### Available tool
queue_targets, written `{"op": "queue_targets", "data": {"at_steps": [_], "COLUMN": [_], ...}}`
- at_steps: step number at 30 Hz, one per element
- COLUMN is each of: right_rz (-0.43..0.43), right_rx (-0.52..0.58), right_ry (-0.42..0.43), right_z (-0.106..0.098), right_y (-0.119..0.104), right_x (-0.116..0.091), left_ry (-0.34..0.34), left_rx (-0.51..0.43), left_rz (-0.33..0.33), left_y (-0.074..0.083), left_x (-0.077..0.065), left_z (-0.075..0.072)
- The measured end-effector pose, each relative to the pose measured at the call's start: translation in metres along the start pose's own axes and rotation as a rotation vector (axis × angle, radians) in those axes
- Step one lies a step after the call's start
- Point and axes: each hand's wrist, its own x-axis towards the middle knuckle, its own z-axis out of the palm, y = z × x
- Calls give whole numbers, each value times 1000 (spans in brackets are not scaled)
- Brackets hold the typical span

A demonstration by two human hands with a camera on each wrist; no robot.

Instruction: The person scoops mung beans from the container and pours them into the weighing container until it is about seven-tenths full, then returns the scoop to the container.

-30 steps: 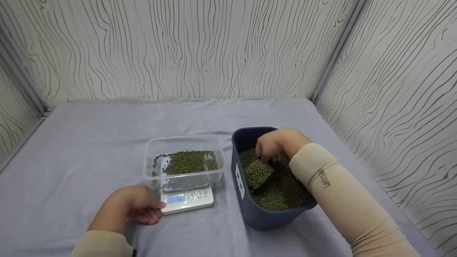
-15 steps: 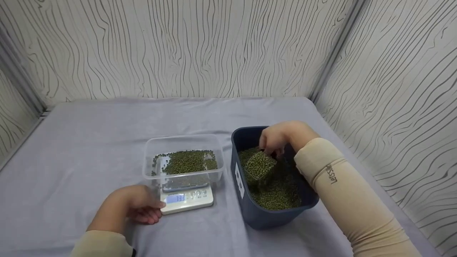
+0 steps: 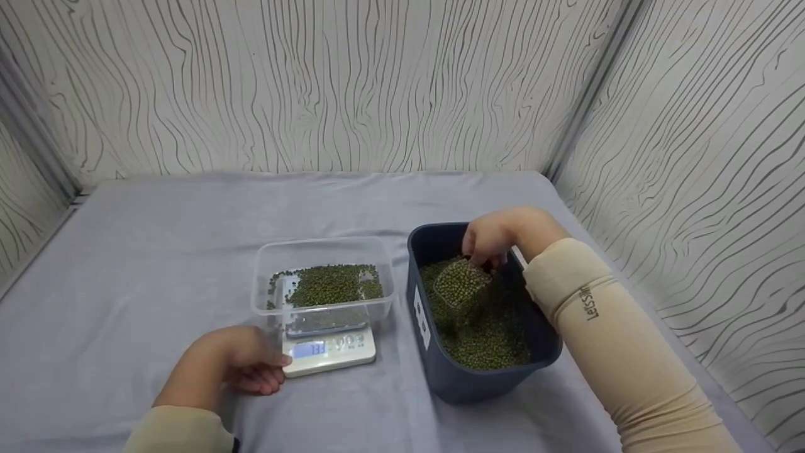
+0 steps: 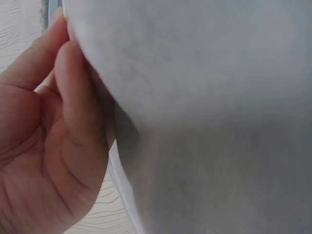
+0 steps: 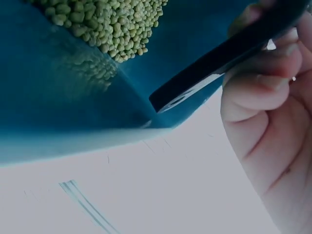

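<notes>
In the head view, my right hand [image 3: 490,238] is inside the dark blue bin [image 3: 481,380]. It grips a scoop by its black handle [image 5: 219,56], which shows in the right wrist view. Green mung beans [image 3: 463,281] fill the scoop, just over more beans in the bin. At left, my left hand [image 3: 248,358] pinches the near left corner of a white kitchen scale [image 3: 330,365], thumb on top; the hidden fingertips lie by its edge. On the scale sits a clear plastic container [image 3: 324,311] with a layer of mung beans [image 3: 333,286].
A light grey cloth [image 3: 188,233] covers the table, wrinkled in places. The bin stands right of the scale, with a narrow gap between them. Wood-grain patterned panels [image 3: 302,88] rise behind and at both sides. The scale's display [image 3: 310,350] is lit.
My right hand has risen and shifted slightly back and right inside the bin. The filled scoop has come up with it and turned a little. My left hand, scale and container stay put.
</notes>
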Motion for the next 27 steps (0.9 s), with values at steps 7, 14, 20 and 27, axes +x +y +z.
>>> {"op": "queue_targets", "data": {"at_steps": [7,14,20,27], "right_rz": [-18,-1,49,112], "right_rx": [-4,119,202,298], "right_ry": [27,21,30,55], "right_z": [-5,-12,-14,-14], "right_y": [-1,4,14,22], "right_x": [-6,-13,-17,-18], "left_ry": [-7,0,3,-3], "left_rx": [4,13,24,20], "left_rz": [-8,8,15,9], "left_y": [0,0,1,1], "left_x": [0,-2,-2,-2], "left_z": [0,1,1,1]}}
